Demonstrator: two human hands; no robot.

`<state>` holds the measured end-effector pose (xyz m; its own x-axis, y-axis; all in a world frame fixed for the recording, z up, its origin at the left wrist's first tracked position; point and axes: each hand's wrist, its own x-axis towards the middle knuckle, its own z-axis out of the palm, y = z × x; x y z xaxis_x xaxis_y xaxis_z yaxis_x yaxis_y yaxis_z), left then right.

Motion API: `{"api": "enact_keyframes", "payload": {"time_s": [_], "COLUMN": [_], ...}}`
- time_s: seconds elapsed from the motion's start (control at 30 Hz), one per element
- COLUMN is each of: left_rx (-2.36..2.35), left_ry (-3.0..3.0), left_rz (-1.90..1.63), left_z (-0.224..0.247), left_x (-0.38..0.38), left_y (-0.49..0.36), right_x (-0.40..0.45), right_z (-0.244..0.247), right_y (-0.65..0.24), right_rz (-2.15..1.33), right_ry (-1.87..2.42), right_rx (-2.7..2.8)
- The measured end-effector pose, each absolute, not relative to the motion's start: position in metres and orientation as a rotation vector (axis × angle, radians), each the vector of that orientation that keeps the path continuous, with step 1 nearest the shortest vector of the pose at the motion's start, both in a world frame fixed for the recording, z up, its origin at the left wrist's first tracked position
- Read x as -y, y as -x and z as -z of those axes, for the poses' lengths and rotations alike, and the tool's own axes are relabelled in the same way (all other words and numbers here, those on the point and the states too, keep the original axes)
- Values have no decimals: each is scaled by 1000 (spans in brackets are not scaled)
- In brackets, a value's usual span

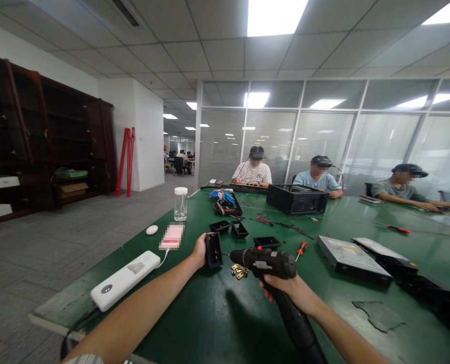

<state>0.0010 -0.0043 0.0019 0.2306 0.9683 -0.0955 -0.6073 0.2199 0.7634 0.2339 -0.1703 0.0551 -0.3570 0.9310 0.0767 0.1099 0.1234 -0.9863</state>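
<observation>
My left hand (199, 251) grips a small black plastic box (213, 251) by its left side, tilted up off the green table with its open face turned right. In my right hand (285, 289) is a black cordless drill (267, 261), held by its handle and pointing left. The bit's tip lies close to the box's right edge; whether it touches I cannot tell. Below the drill's chuck lies a small pile of brass-coloured metal pieces (240, 271). Similar black boxes rest just beyond my hands: one (220, 226), another (239, 229) and a third (267, 242).
A white power bank (125, 279), phone (171, 236) and clear jar (181, 205) stand left. Right are an orange screwdriver (301, 248), a silver disc drive (353, 259) and a glass shard (378, 316). Behind are a black computer case (297, 199) and three seated people.
</observation>
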Motion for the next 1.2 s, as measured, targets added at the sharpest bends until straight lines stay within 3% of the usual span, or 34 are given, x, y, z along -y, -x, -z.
{"api": "enact_keyframes", "payload": {"time_s": [1.2], "left_rx": [-672], "left_ry": [-605], "left_rz": [-1228], "left_z": [-1], "left_x": [3], "left_y": [-1], "right_x": [168], "right_z": [-51], "right_y": [-236], "right_rz": [-1337], "right_ry": [1012], "right_rx": [1622]}}
